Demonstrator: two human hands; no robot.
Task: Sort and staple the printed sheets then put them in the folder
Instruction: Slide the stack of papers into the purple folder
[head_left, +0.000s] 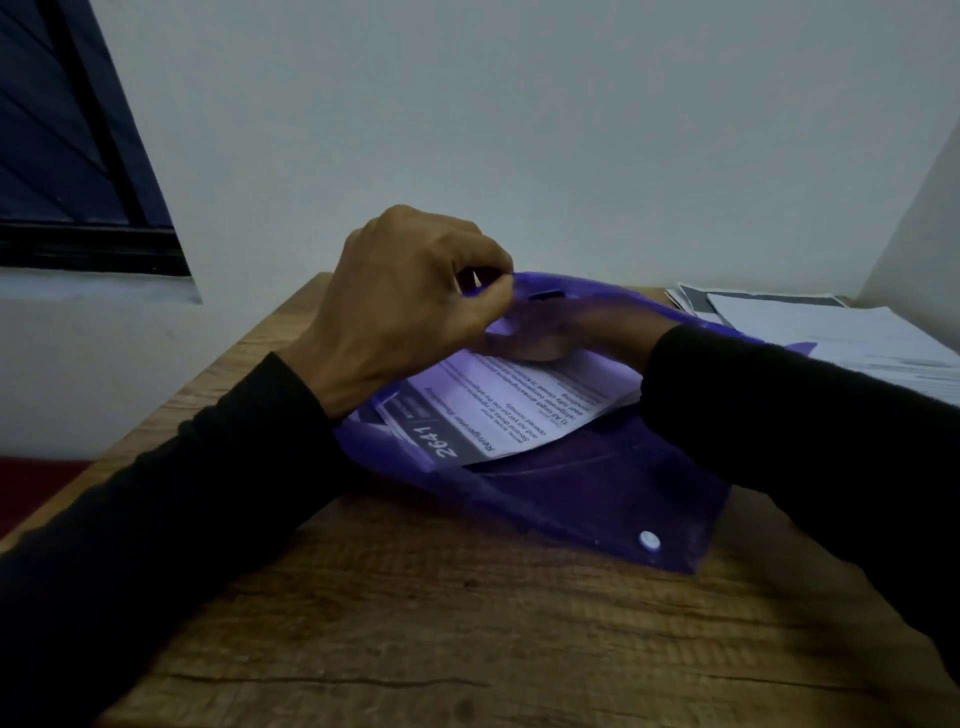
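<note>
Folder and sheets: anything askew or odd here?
The sheets lie skewed in the purple folder, one corner poking past its opening. The left hand pinches the upper layer up; the right hand is inside.

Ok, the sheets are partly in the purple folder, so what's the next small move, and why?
Probably push the sheets deeper with the right hand, which is inside the folder. Their printed corner sticks out of the opening, while the left hand pinches the top cover up, keeping it open.

Left hand (410, 291) pinching purple folder (597, 483) open, right hand (550, 327) inside on printed sheets (509, 405).
</note>
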